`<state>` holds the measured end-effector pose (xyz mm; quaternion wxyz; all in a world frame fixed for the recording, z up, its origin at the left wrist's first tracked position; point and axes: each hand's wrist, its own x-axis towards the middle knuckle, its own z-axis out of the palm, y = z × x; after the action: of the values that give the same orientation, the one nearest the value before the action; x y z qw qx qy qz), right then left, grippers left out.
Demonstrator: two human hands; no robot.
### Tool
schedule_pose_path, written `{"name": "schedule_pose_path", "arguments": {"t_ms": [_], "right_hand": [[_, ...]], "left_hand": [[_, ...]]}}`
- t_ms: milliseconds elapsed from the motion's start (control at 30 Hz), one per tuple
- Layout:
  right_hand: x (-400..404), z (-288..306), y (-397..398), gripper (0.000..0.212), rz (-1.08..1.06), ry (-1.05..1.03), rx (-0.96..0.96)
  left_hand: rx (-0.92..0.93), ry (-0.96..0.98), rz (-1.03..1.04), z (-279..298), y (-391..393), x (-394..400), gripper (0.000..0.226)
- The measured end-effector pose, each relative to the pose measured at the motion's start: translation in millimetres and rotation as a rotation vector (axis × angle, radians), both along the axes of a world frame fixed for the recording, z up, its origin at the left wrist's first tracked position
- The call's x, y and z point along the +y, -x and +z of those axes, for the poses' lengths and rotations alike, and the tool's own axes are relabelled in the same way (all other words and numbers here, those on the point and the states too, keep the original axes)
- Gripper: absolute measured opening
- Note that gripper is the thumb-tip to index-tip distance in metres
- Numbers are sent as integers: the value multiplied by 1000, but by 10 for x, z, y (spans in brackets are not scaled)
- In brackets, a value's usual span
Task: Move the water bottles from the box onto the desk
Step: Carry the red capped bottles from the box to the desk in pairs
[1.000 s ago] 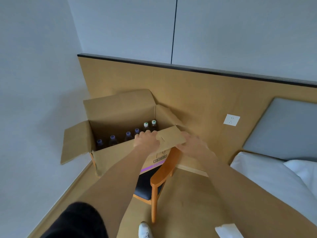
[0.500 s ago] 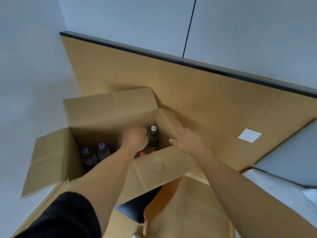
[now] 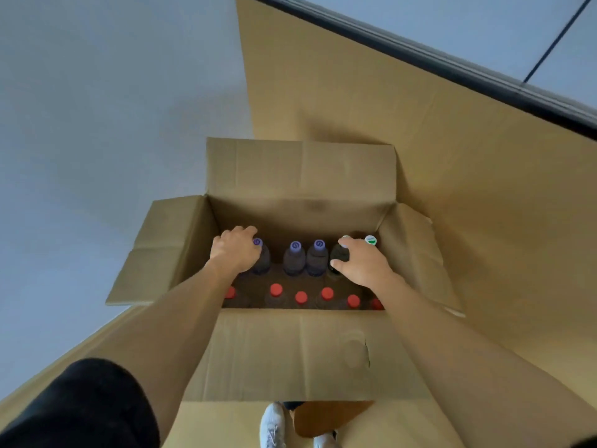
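Observation:
An open cardboard box (image 3: 290,354) holds upright water bottles. The back row has purple-capped bottles (image 3: 294,257) and green-and-white-capped ones (image 3: 370,240); several red-capped bottles (image 3: 301,297) line the front. My left hand (image 3: 235,252) reaches into the box and curls around the neck of the leftmost purple-capped bottle (image 3: 262,263). My right hand (image 3: 363,265) wraps its thumb and fingers around the neck of a dark bottle (image 3: 339,255), hiding most of that bottle's white cap. No desk is in view.
All the box flaps (image 3: 155,250) stand open, spreading left, right, back and towards me. A grey wall is on the left and a wooden wall panel (image 3: 468,189) on the right. Below the box show an orange chair part (image 3: 326,418) and white shoes (image 3: 273,425).
My view has moved in over the box. Both hands went from the near flap and rim down into the box and closed around bottle necks.

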<state>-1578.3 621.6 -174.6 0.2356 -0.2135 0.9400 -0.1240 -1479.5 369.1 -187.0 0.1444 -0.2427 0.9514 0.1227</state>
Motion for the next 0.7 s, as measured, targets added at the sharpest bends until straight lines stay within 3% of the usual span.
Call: {"name": "schedule_pose_path", "arguments": {"t_ms": [233, 333, 500, 700], "right_hand": [[-501, -385, 260, 61, 128, -4, -90], [-609, -534, 272, 61, 181, -25, -125], [-540, -758, 226, 54, 264, -92, -228], [-671, -915, 156, 70, 355, -135, -320]], "left_hand": [[-34, -32, 179, -157, -151, -409, 53], [-75, -96, 140, -258, -145, -441, 54], [-364, -180, -86, -461, -98, -312, 69], [-633, -83, -180, -624, -90, -305, 76]]}}
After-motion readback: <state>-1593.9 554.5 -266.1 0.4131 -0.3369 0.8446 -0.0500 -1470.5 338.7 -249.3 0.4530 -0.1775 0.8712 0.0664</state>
